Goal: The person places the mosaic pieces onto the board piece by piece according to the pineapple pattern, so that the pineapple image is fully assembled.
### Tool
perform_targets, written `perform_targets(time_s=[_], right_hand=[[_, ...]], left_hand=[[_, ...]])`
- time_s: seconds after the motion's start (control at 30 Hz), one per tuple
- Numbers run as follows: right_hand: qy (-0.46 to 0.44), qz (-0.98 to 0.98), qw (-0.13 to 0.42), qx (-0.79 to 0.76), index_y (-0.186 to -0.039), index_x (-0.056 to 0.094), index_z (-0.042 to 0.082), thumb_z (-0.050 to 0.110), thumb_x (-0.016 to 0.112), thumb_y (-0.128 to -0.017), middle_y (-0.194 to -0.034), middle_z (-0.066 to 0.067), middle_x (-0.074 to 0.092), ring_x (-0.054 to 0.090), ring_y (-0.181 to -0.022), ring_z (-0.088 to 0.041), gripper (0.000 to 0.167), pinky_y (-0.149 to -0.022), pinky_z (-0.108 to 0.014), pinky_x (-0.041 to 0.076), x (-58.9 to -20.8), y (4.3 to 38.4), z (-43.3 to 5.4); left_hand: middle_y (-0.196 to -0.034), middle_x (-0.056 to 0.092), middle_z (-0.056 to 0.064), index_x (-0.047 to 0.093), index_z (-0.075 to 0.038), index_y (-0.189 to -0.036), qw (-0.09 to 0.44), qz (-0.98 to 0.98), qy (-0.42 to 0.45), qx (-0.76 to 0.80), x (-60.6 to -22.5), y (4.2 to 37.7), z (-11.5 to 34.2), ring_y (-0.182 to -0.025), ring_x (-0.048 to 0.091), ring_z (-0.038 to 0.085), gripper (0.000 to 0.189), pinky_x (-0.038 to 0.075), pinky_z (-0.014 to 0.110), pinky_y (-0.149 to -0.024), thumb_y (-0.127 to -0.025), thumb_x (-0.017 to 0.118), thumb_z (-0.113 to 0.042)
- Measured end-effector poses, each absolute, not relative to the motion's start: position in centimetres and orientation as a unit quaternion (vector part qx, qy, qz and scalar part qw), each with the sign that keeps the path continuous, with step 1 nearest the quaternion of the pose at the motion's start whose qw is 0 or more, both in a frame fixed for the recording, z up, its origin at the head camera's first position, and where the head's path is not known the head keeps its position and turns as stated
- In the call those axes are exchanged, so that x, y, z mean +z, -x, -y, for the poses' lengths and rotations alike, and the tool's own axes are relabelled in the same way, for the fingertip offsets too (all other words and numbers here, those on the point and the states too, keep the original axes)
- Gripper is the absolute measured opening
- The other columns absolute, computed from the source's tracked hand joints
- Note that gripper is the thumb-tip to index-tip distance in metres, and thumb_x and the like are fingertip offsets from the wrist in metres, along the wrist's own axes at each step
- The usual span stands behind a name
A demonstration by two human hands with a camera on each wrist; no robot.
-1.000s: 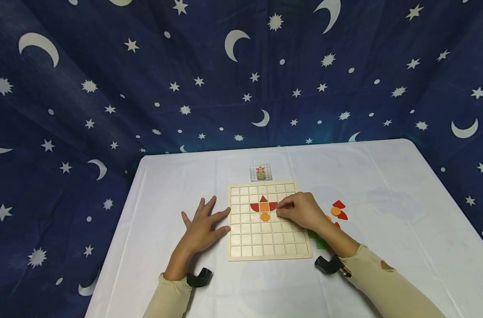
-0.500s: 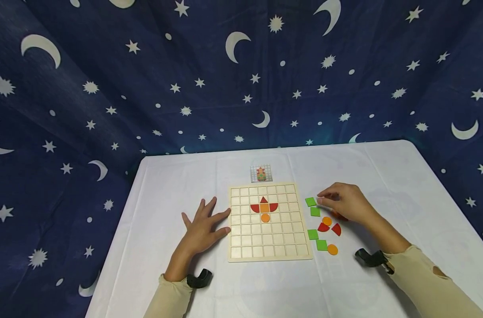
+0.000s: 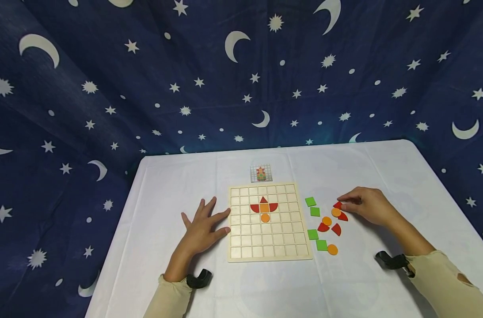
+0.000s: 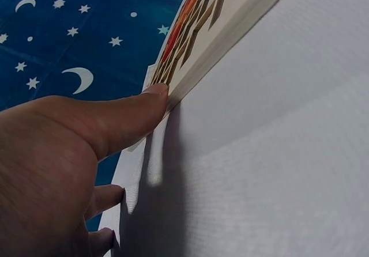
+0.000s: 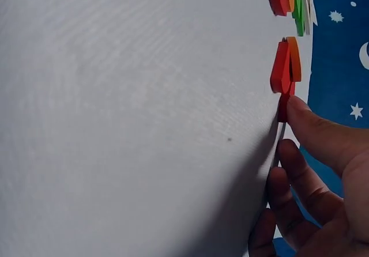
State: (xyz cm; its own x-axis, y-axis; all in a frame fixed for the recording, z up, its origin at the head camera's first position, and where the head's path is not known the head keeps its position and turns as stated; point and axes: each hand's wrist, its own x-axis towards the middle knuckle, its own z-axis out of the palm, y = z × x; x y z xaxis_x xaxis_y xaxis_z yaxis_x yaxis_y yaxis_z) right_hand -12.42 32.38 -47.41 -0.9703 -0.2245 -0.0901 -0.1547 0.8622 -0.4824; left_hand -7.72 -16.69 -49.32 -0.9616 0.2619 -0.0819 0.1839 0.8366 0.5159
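My left hand (image 3: 203, 232) lies with fingers spread on the white cloth, thumb and index fingertip at the left edge of a wooden grid board (image 3: 245, 241). In the left wrist view, its thumb (image 4: 130, 116) touches the board's side. On the board, a red triangle (image 3: 263, 199), an orange square (image 3: 264, 208), two red quarter-circles and an orange disc (image 3: 265, 218) form a figure. To the right, my right hand (image 3: 370, 206) pinches a red quarter-circle piece (image 3: 337, 205) between thumb and index finger, low at the cloth. An orange disc (image 3: 336, 212) and another red quarter-circle (image 3: 343, 217) lie beside it.
Green squares (image 3: 313, 234), orange discs (image 3: 332, 249) and red quarter-circles (image 3: 336, 229) lie loose between the board and my right hand. A small pattern card (image 3: 261, 173) sits behind the board. A dark star-and-moon curtain (image 3: 209, 66) hangs beyond the table.
My right hand has moved from the board rightward, past the green squares, to the red quarter-circle. The loose pieces beneath it have come into view. My left hand has stayed put.
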Motion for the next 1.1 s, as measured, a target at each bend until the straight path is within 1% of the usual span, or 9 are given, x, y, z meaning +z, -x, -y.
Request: perform_targets(time_s=[0.17, 0.3, 0.47, 0.57, 0.67, 0.83, 0.9, 0.97, 1.1], right_hand=[[0.111, -0.961, 0.066, -0.243, -0.111, 0.079, 0.008, 0.013, 0.082, -0.086, -0.096, -0.006, 0.074, 0.060, -0.085, -0.020, 0.026, -0.074, -0.031, 0.050, -47.6, 12.3, -32.5], [0.114, -0.960, 0.071, -0.247, -0.103, 0.078, 0.013, 0.011, 0.082, -0.085, -0.091, -0.001, 0.071, 0.057, -0.084, -0.020, 0.019, -0.074, -0.031, 0.050, -47.4, 12.3, -32.4], [0.102, -0.951, 0.084, -0.281, -0.096, 0.071, 0.016, 0.011, 0.082, -0.086, -0.085, 0.002, 0.068, 0.059, -0.083, -0.019, 0.015, -0.071, -0.023, 0.051, -46.9, 12.5, -32.1], [0.090, -0.941, 0.090, -0.315, -0.101, 0.072, 0.014, 0.012, 0.079, -0.089, -0.089, 0.000, 0.070, 0.061, -0.084, -0.019, 0.014, -0.070, -0.020, 0.053, -46.6, 12.5, -31.2], [0.076, -0.922, 0.110, -0.363, -0.108, 0.073, 0.011, 0.016, 0.074, -0.094, -0.095, -0.004, 0.074, 0.064, -0.081, -0.020, 0.015, -0.067, -0.022, 0.055, -46.3, 12.5, -29.7], [0.049, -0.874, 0.168, -0.454, -0.121, 0.069, 0.010, 0.021, 0.070, -0.098, -0.097, -0.011, 0.075, 0.063, -0.065, -0.025, 0.026, -0.050, -0.026, 0.048, -46.1, 12.7, -27.1], [0.042, -0.860, 0.179, -0.476, -0.126, 0.066, 0.010, 0.021, 0.071, -0.098, -0.098, -0.012, 0.074, 0.064, -0.065, -0.026, 0.031, -0.050, -0.027, 0.049, -46.2, 12.8, -26.1], [0.044, -0.857, 0.175, -0.483, -0.129, 0.063, 0.010, 0.022, 0.073, -0.096, -0.101, -0.010, 0.074, 0.066, -0.071, -0.024, 0.036, -0.055, -0.028, 0.053, -46.2, 12.8, -25.0], [0.047, -0.861, 0.159, -0.481, -0.124, 0.066, 0.011, 0.026, 0.076, -0.093, -0.100, -0.006, 0.074, 0.070, -0.081, -0.022, 0.035, -0.066, -0.030, 0.058, -46.3, 12.7, -23.0]], left_hand=[[-0.169, 0.026, 0.011, 0.060, -0.032, -0.144, 0.072, -0.956, -0.117, 0.260, -49.3, 7.7, 16.7, -0.158, 0.007, 0.044, 0.056, -0.012, 0.087, -0.104, -0.092, 0.072, -0.050], [-0.169, 0.027, 0.012, 0.061, -0.032, -0.143, 0.070, -0.956, -0.119, 0.260, -49.3, 7.7, 16.7, -0.158, 0.007, 0.045, 0.056, -0.012, 0.087, -0.104, -0.092, 0.072, -0.050], [-0.169, 0.027, 0.012, 0.061, -0.032, -0.143, 0.069, -0.956, -0.118, 0.260, -49.2, 7.7, 16.7, -0.158, 0.007, 0.045, 0.055, -0.011, 0.087, -0.104, -0.092, 0.072, -0.049], [-0.169, 0.027, 0.011, 0.061, -0.032, -0.143, 0.068, -0.956, -0.118, 0.260, -49.2, 7.6, 16.7, -0.158, 0.007, 0.045, 0.055, -0.011, 0.087, -0.104, -0.092, 0.072, -0.049], [-0.169, 0.027, 0.011, 0.061, -0.033, -0.143, 0.068, -0.956, -0.118, 0.259, -49.3, 7.6, 16.7, -0.158, 0.007, 0.044, 0.055, -0.011, 0.087, -0.104, -0.092, 0.071, -0.050], [-0.169, 0.026, 0.011, 0.060, -0.033, -0.144, 0.070, -0.956, -0.119, 0.259, -49.4, 7.7, 16.7, -0.158, 0.006, 0.044, 0.056, -0.012, 0.087, -0.104, -0.092, 0.071, -0.050], [-0.170, 0.026, 0.011, 0.060, -0.033, -0.144, 0.071, -0.956, -0.119, 0.260, -49.4, 7.7, 16.7, -0.158, 0.006, 0.044, 0.056, -0.013, 0.087, -0.104, -0.092, 0.071, -0.050], [-0.169, 0.026, 0.011, 0.060, -0.033, -0.144, 0.069, -0.956, -0.120, 0.260, -49.4, 7.7, 16.7, -0.158, 0.006, 0.044, 0.056, -0.012, 0.087, -0.104, -0.092, 0.071, -0.051], [-0.169, 0.026, 0.011, 0.060, -0.033, -0.144, 0.068, -0.955, -0.122, 0.261, -49.4, 7.7, 16.8, -0.158, 0.007, 0.044, 0.056, -0.012, 0.087, -0.103, -0.092, 0.071, -0.051]])
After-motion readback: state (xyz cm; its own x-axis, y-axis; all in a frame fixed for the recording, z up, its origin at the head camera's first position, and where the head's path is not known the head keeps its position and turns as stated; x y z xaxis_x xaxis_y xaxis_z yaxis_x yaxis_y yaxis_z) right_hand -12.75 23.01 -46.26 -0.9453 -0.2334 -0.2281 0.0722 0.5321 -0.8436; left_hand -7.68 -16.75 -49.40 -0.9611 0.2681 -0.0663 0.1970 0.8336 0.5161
